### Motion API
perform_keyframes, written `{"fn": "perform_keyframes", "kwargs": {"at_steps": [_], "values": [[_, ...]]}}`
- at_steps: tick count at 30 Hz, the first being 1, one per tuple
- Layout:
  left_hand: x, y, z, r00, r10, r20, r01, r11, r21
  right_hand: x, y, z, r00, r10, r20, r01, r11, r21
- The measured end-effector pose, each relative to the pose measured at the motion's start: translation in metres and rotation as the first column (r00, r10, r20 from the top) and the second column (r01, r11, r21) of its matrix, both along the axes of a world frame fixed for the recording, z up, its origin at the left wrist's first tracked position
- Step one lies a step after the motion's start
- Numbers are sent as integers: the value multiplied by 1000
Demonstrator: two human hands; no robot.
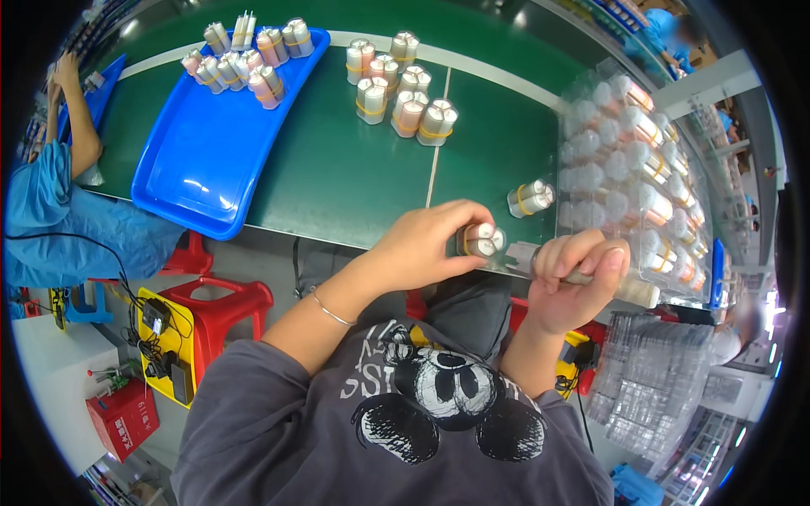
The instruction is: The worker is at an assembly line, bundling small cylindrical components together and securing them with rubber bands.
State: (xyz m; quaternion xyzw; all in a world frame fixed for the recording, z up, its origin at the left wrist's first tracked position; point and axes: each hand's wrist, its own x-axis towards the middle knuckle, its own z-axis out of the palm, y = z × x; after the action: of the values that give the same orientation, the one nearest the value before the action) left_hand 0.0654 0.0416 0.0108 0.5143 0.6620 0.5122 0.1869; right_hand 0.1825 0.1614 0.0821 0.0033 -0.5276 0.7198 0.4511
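Observation:
My left hand (426,244) is closed around a bundle of white-topped cylinders (482,239) in a clear wrap, at the near edge of the green table. Close by on the right, my right hand (582,274) grips a hand tool with a pale rounded handle (639,293). Its flat, light-coloured end points toward the bundle; I cannot make out its exact kind. Just beyond my hands, another bundle (531,198) with a yellow band lies tilted on the table. Several similar banded bundles (408,114) stand upright farther off.
A blue tray (198,181) on the left holds several bundles at its far end. Clear plastic trays (603,177) full of bundles are stacked at the right. Stacked empty clear trays (645,379) sit below them. Red stools (228,299) and a co-worker's blue sleeve (42,181) are at the left.

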Motion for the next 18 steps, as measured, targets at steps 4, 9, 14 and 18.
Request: {"fn": "perform_keyframes", "kwargs": {"at_steps": [4, 9, 14, 18], "values": [[9, 8, 5, 984, 175, 10, -175, 984, -26, -3, -8, 0, 999, -35, 39, 32, 998, 58], [11, 8, 12, 972, 213, -95, -217, 976, -27, -8, -13, -6, 990, -93, 103, 84, 993, 85], [14, 9, 11, 964, 240, -119, -240, 971, 10, -13, -20, -9, 935, -231, 269, 163, 954, 253], [13, 11, 8, 959, 247, -142, -247, 969, 20, -13, -19, -12, 965, -117, 234, 98, 991, 94]]}}
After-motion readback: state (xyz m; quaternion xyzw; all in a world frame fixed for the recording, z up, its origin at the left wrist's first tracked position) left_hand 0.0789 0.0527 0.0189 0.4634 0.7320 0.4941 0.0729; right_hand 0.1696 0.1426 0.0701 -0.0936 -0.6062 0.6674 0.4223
